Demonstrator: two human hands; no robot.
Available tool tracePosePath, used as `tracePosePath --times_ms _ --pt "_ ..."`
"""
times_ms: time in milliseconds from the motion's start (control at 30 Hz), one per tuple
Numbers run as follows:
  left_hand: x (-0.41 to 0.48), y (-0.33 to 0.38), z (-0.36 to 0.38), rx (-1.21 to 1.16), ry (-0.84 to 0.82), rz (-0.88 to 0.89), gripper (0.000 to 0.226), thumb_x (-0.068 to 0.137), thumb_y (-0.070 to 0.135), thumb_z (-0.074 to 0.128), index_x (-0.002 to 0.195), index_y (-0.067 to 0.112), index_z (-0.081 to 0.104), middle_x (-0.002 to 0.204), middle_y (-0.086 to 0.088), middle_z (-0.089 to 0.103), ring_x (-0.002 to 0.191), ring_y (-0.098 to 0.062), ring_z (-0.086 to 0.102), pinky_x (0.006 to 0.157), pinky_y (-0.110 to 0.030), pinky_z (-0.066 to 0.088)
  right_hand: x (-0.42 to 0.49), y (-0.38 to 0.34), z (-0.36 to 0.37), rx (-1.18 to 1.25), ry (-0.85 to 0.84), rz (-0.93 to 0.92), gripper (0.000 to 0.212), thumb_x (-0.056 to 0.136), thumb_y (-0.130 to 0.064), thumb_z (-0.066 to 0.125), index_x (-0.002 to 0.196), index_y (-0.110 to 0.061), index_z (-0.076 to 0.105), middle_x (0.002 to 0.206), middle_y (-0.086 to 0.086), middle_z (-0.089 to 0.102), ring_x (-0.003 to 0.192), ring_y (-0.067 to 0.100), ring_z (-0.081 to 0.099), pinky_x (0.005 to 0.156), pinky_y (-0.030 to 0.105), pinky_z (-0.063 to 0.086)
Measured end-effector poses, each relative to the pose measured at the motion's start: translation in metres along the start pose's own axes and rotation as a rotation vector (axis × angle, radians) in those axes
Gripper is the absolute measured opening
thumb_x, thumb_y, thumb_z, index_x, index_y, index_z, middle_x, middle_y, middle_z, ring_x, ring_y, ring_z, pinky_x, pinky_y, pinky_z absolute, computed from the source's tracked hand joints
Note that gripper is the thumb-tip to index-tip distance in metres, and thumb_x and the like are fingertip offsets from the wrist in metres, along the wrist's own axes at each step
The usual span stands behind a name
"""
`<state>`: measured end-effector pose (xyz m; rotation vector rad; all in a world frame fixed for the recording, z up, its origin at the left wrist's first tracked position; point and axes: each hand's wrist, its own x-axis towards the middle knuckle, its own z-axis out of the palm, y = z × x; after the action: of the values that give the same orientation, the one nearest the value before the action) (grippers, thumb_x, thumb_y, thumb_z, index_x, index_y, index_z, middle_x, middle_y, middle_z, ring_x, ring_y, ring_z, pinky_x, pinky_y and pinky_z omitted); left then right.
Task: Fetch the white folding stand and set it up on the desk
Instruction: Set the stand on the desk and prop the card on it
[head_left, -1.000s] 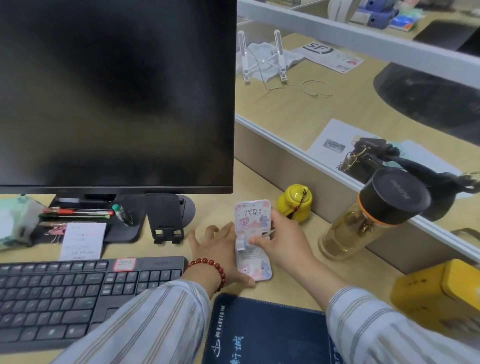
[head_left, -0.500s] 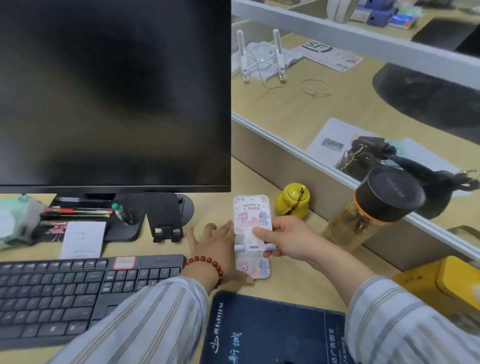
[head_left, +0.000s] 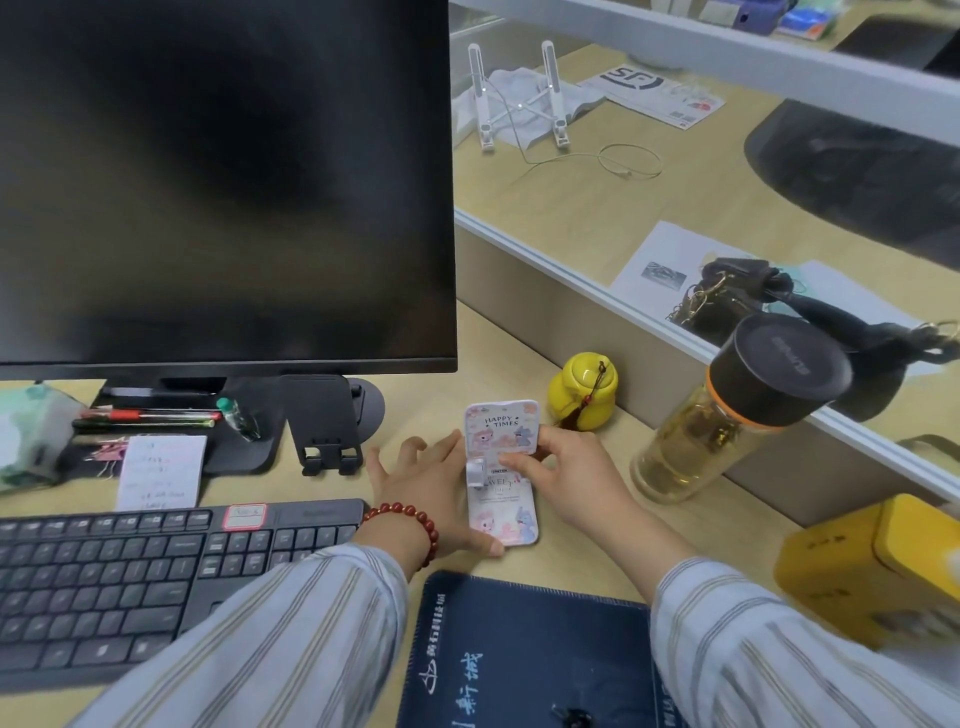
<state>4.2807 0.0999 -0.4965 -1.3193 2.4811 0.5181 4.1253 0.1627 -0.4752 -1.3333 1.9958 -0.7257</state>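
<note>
The white folding stand (head_left: 503, 512), decorated with cartoon stickers and the words "HAPPY TIMES", sits on the wooden desk (head_left: 582, 535) just right of the keyboard. Its lower panel lies flat and its upper panel (head_left: 501, 431) is tilted up at the hinge. My left hand (head_left: 431, 493) presses against the stand's left side, thumb at the near corner of the base. My right hand (head_left: 558, 467) grips the upper panel near the hinge from the right.
A black monitor (head_left: 223, 182) fills the upper left, with a black phone stand (head_left: 324, 428) and pens at its base. A keyboard (head_left: 156, 561) lies left, a dark mouse pad (head_left: 519, 649) near. A yellow jar (head_left: 584, 389), tea bottle (head_left: 727, 415) and yellow box (head_left: 872, 566) stand right, against a glass partition (head_left: 649, 312).
The stand's upper panel has been folded further up from the base. My right hand shifted from the middle of the stand to the upper panel; my left hand stayed at the base.
</note>
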Motion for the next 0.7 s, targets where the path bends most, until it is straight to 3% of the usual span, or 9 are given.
tracePosePath --times_ms 133,300,367,467,567,700 --pt "0.0 -0.001 0.0 0.011 -0.003 -0.003 0.111 0.048 0.081 0.061 0.142 0.045 0.014 0.154 0.014 0.019 0.14 -0.026 0.013 0.105 -0.064 0.0 -0.001 0.0 0.0 0.004 -0.019 -0.004 0.029 0.085 -0.034 0.064 0.112 -0.023 0.068 0.105 -0.004 0.072 0.085 0.01 0.062 0.069 0.024 0.051" --pt "0.001 0.001 -0.001 0.007 -0.005 -0.003 0.108 0.048 0.08 0.062 0.141 0.046 0.018 0.152 0.015 0.023 0.138 -0.025 0.015 0.104 -0.063 0.001 0.002 -0.01 -0.024 0.23 -0.361 0.04 0.009 0.09 -0.016 0.059 0.095 -0.019 0.065 0.082 -0.009 0.069 0.051 -0.003 0.061 0.052 0.015 0.047" --pt "0.001 0.001 -0.001 0.005 -0.001 -0.004 0.108 0.047 0.08 0.061 0.14 0.047 0.019 0.151 0.015 0.023 0.138 -0.025 0.015 0.104 -0.063 0.0 0.003 -0.009 -0.025 0.179 -0.373 0.017 0.012 0.09 -0.016 0.06 0.1 -0.02 0.066 0.086 -0.01 0.068 0.059 -0.003 0.063 0.056 0.015 0.049" --pt "0.001 0.0 0.001 -0.008 0.017 0.001 0.108 0.045 0.081 0.062 0.139 0.049 0.02 0.151 0.017 0.023 0.138 -0.024 0.015 0.104 -0.062 -0.002 0.002 -0.005 -0.02 0.113 -0.302 -0.011 0.022 0.088 -0.02 0.062 0.109 -0.018 0.067 0.098 -0.009 0.067 0.088 0.009 0.065 0.075 0.022 0.053" --pt "0.001 -0.001 0.002 -0.01 0.021 0.003 0.107 0.045 0.081 0.062 0.139 0.049 0.02 0.151 0.017 0.024 0.138 -0.024 0.016 0.104 -0.062 -0.003 0.002 -0.003 -0.018 0.059 -0.266 -0.02 0.026 0.088 -0.022 0.063 0.113 -0.018 0.066 0.097 -0.012 0.064 0.083 0.005 0.061 0.071 0.014 0.048" --pt "0.001 -0.002 0.003 -0.011 0.008 -0.001 0.109 0.047 0.08 0.062 0.141 0.047 0.018 0.153 0.015 0.022 0.139 -0.024 0.014 0.106 -0.063 -0.004 0.004 0.001 -0.012 0.015 -0.207 -0.006 0.029 0.088 -0.027 0.062 0.115 -0.021 0.066 0.112 -0.003 0.07 0.099 0.019 0.063 0.087 0.036 0.052"
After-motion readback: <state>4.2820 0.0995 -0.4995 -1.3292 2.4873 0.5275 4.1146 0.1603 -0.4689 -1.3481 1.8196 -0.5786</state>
